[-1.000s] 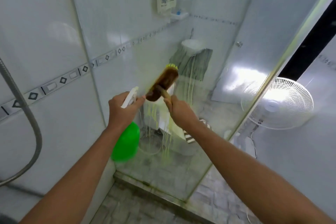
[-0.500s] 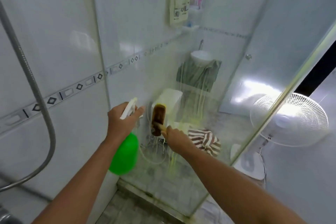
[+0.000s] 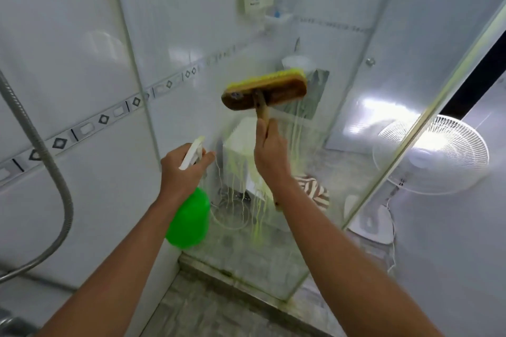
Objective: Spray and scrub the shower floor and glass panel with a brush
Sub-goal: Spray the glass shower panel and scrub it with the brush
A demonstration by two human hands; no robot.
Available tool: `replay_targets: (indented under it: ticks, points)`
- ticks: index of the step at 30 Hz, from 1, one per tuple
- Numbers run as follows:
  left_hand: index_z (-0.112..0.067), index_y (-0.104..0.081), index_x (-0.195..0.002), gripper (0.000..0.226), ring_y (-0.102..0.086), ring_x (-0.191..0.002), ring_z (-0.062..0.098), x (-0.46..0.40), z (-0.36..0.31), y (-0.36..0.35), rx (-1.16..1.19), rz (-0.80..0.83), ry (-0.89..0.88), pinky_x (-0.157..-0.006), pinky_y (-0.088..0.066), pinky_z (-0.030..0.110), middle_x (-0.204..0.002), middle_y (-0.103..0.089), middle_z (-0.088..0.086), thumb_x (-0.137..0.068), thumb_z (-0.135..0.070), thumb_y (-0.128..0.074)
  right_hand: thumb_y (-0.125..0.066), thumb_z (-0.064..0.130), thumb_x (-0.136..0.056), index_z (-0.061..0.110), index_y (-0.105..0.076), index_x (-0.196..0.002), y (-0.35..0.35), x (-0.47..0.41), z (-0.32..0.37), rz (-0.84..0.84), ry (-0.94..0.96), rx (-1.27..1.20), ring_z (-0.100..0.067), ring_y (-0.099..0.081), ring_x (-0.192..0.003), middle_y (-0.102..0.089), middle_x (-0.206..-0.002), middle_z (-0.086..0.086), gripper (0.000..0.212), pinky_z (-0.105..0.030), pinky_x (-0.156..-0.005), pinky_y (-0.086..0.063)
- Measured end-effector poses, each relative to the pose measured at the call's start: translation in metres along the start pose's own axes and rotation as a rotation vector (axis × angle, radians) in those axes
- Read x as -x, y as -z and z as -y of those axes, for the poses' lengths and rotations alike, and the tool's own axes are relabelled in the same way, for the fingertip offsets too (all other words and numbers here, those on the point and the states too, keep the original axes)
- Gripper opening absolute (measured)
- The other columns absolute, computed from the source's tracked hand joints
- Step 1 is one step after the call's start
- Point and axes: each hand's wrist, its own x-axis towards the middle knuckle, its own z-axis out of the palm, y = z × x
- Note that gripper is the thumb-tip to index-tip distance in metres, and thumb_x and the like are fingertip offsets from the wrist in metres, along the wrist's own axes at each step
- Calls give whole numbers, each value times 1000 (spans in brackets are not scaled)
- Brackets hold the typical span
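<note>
My right hand was wrapped around the wooden handle of the brush, fingers curled tight on it. The brush head lay crosswise against the glass panel, yellow bristles pressed to the pane and the brown wooden back toward me. Yellow-green streaks ran down the glass below the brush head, reaching nearly to the sill at the panel's foot.

My left hand held the spray bottle just left of the panel — fingers closed around its white trigger head, the green body hanging under my wrist. The two hands were near each other but apart.

Through the glass a white fan stood on the far side — a striped cloth lay behind the pane as well. Well left of the panel, a metal shower hose curved down the tiled wall.
</note>
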Motion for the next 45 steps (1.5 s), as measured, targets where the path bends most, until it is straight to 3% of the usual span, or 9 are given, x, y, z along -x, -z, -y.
replay_targets:
  ticks: [4,7,9,13,20,25,29,39,45]
  points:
    - [-7,-69,-76,27,-44,-51,6,5,2,-18,-32,66,-7,-52,-37,19,-59,-56,7,-85,-26,-85,-26,54,-98,15,-52,-97,-19,120,-99,14,-383,-51,-7,-51,-61,-51,-68,8,47,-29,-58,-37]
    - [-5,-72,-82,24,-63,-61,31,6,6,-30,-18,105,13,-60,-53,37,-73,-69,20,-86,-25,-85,-25,58,-96,22,-55,-105,-14,157,-127,104,-473,-5,-13,-58,-72,-57,-78,6,48,-30,-62,-44]
    - [-7,-74,-85,21,-70,-69,35,6,4,-38,1,131,11,-64,-57,41,-76,-72,18,-86,-25,-84,-27,53,-99,18,-57,-102,-5,139,-117,54,-431,-9,-5,-55,-66,-55,-72,7,46,-29,-56,-39]
    - [-6,-73,-80,21,-53,-52,4,11,-5,-55,-31,175,-5,-50,-40,15,-67,-67,9,-87,-24,-83,-26,55,-99,14,-55,-95,24,58,-56,-78,-198,-58,-12,-53,-64,-54,-71,0,50,-35,-58,-41]
    - [6,-72,-76,34,-51,-47,14,27,-2,-72,37,260,119,-51,-43,28,-57,-58,13,-88,-24,-83,-34,38,-104,20,-49,-80,89,-42,23,-269,-13,-197,-4,-42,-53,-44,-62,8,34,-16,-49,-32]
    - [-13,-75,-71,21,-59,-53,11,34,5,-65,40,315,72,-55,-49,28,-62,-69,15,-89,-21,-83,-34,40,-104,20,-47,-78,90,-44,24,-290,9,-194,-3,-39,-51,-41,-60,9,36,-19,-50,-30]
    - [-3,-73,-66,31,-52,-45,10,34,6,-66,9,254,144,-52,-43,27,-53,-61,16,-88,-22,-83,-34,39,-104,18,-49,-83,76,-33,10,-314,15,-201,-6,-40,-52,-41,-60,8,33,-23,-49,-31]
    - [-5,-73,-77,44,-67,-69,38,35,30,-45,10,179,-16,-61,-50,41,-70,-70,20,-81,-49,-77,-27,58,-98,15,-56,-97,-49,142,-165,53,-345,-2,-19,-54,-65,-54,-72,1,51,-40,-59,-47]
    - [4,-67,-75,64,-63,-72,43,27,30,-25,-35,115,-15,-63,-47,43,-75,-67,28,-78,-60,-70,-23,66,-94,19,-55,-96,-71,152,-153,95,-439,-15,-21,-58,-68,-59,-75,-2,57,-35,-58,-45]
